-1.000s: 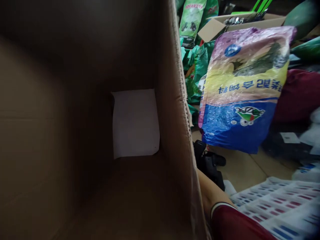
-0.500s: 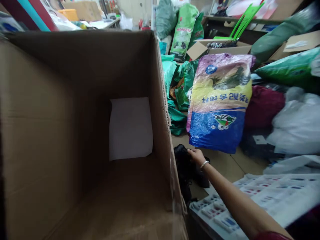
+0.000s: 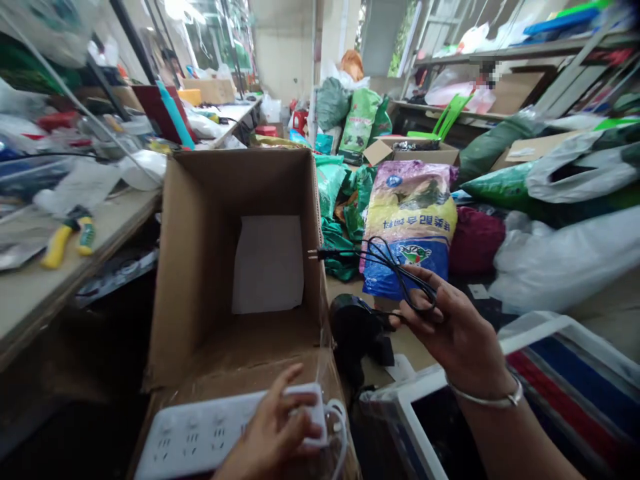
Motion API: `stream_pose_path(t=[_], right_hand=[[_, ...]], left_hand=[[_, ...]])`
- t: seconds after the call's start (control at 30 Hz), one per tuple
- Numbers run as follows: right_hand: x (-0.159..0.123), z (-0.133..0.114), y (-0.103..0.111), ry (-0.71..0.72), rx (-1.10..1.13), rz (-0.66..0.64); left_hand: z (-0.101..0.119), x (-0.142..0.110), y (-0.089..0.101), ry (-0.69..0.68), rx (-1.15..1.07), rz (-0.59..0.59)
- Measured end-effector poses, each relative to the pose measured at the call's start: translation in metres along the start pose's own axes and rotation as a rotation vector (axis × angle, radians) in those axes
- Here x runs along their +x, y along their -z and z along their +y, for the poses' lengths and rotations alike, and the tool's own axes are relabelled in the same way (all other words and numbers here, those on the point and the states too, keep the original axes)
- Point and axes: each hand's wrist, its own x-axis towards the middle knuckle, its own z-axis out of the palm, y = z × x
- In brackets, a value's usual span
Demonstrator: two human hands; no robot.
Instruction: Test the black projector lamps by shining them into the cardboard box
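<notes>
A looped black power cord [image 3: 393, 267] is pinched in my right hand [image 3: 450, 320], its two-pin plug pointing left in front of the carton's right edge. My left hand [image 3: 283, 423] is on the right end of a white power strip [image 3: 193, 433], fingers bent over it. Beside that end curls the strip's white cable [image 3: 340, 427]. The strip lies across the near side of an open cardboard carton [image 3: 185, 267], which has a white sheet [image 3: 270, 263] inside. On the floor right of the carton is a black object [image 3: 353, 327] whose kind I cannot make out.
A workbench [image 3: 115, 233] with yellow-handled pliers [image 3: 67, 240] runs along the left. Right of the carton stands a colourful feed sack [image 3: 407, 213], among green bags and white plastic bags. A white-framed crate or basket [image 3: 425, 400] sits at the lower right.
My right hand has risen from the black object on the floor and now holds the cord. My left hand and the power strip have come into view. The camera view has tilted up and back.
</notes>
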Motion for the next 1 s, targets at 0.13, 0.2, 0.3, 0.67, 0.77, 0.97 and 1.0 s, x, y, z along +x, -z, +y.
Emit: stream_pose_path(t=[0.13, 0.2, 0.3, 0.67, 0.77, 0.97, 1.0], right_hand=[[-0.054, 0.012, -0.054, -0.014, 0.077, -0.022], [-0.077, 0.032, -0.064, -0.104, 0.107, -0.09], [-0.1, 0.061, -0.058, -0.257, 0.113, -0.237], [-0.059, 0.083, -0.04, 0.138, -0.392, 0.236], [-0.061, 0.093, -0.037, 0.035, -0.367, 0.151], [-0.073, 0.085, -0.023, -0.31, -0.065, -0.079], [-0.074, 0.082, -0.021, -0.341, -0.021, -0.085]], left_hand=[[0.01, 0.014, -0.053, 0.068, -0.485, -0.177], [0.026, 0.013, -0.062, -0.012, -0.649, -0.066], [0.043, 0.002, -0.049, -0.099, -0.667, 0.191], [0.014, -0.044, -0.019, -0.249, -0.227, 0.287], [0.021, -0.053, -0.029, -0.201, -0.114, 0.205], [0.036, -0.063, -0.045, -0.164, 0.144, 0.055], [0.036, -0.064, -0.047, -0.169, 0.144, 0.033]])
